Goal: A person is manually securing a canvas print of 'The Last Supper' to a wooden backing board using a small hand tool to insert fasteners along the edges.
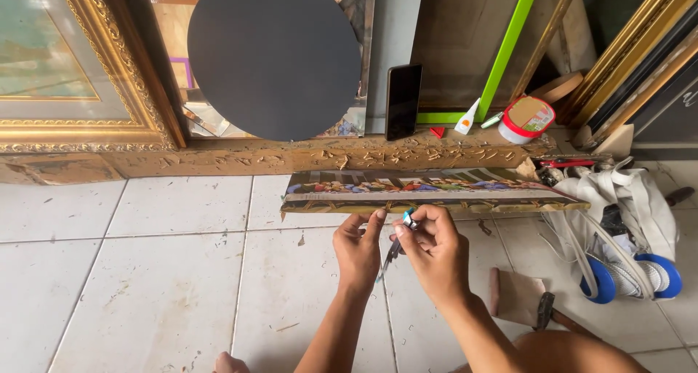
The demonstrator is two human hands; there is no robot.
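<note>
Scissors [396, 251] with a blue-topped handle sit in my right hand [435, 253], grip closed around them, just below the long painted panel [429, 190] on the tiled floor [160, 286]. My left hand [358, 251] pinches the panel's lower edge. A white bag [640, 206] lies to the right, contents unclear.

framing workshop: gilt frames [109, 67], mouldings [640, 60], wood chips [349, 157].

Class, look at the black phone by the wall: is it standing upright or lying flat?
Upright: the black phone stands on its short edge on the wooden ledge, leaning back against the wall.
</note>
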